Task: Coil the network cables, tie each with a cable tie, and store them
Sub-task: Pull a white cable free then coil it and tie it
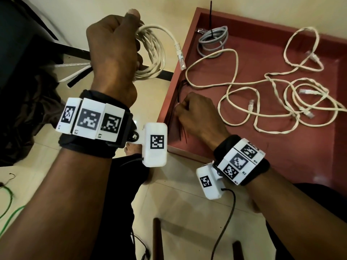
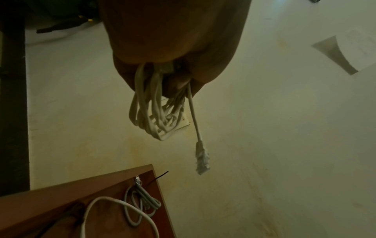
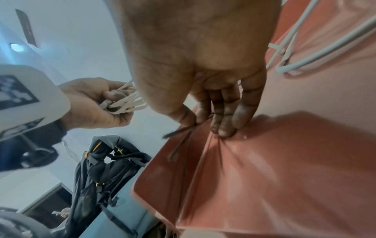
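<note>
My left hand [image 1: 114, 44] is raised above the floor, left of the table, and grips a coiled white network cable [image 1: 152, 53]; its plug end [image 1: 181, 61] hangs free, as does the plug [image 2: 201, 159] in the left wrist view. My right hand [image 1: 189, 109] is at the left rim of the red table [image 1: 244, 143]. There its thumb and forefinger pinch a black cable tie [image 3: 179, 132] out of a bundle of black ties [image 1: 181, 128]. A grey cable [image 1: 214, 39], coiled and tied, lies at the table's far left corner. Loose white cables [image 1: 272, 94] sprawl over the table.
A dark backpack [image 3: 105, 169] lies on the pale tiled floor left of the table. A green wire [image 1: 7, 209] trails on the floor at the lower left. Dark furniture [image 1: 22, 44] fills the upper left.
</note>
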